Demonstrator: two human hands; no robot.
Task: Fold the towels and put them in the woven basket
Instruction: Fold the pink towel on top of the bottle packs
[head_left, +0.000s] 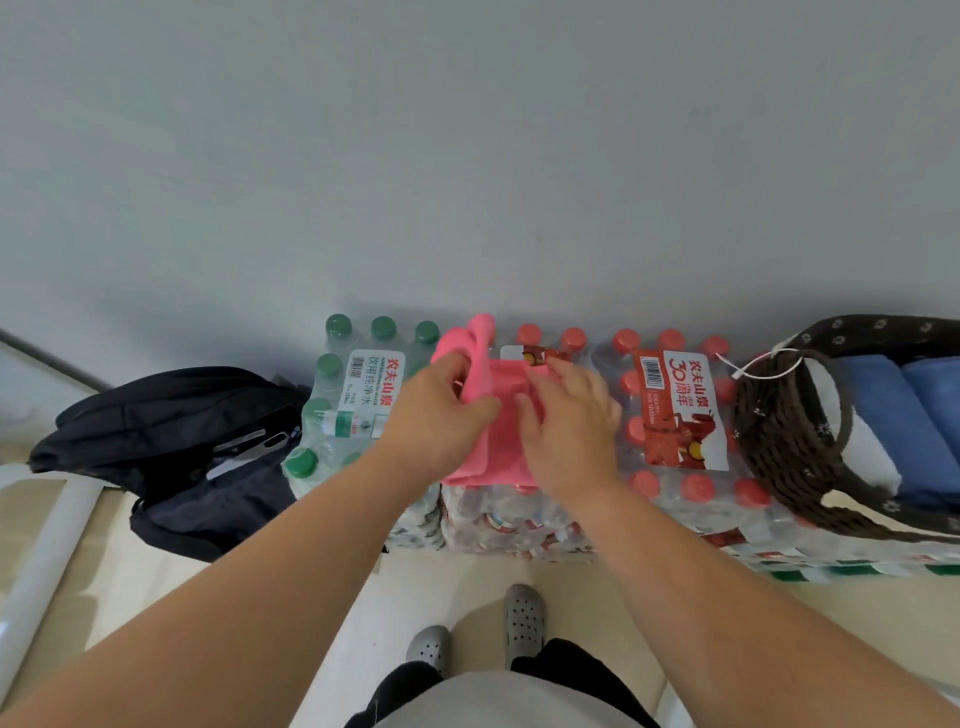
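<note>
Left hand (441, 415): fingers curled, gripping pink towel (496, 457).
Right hand (569, 421): pinching pink towel.
Woven basket (769, 431): 3 o'clock.

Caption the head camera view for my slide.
Left hand and right hand fold a pink cloth towel on bottled-water packs near a dark woven basket.

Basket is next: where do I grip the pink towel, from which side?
Probably the near edge of the pink towel, from above on the person's side: it lies flat on the bottle packs, while the far end is bunched in the left hand.
</note>
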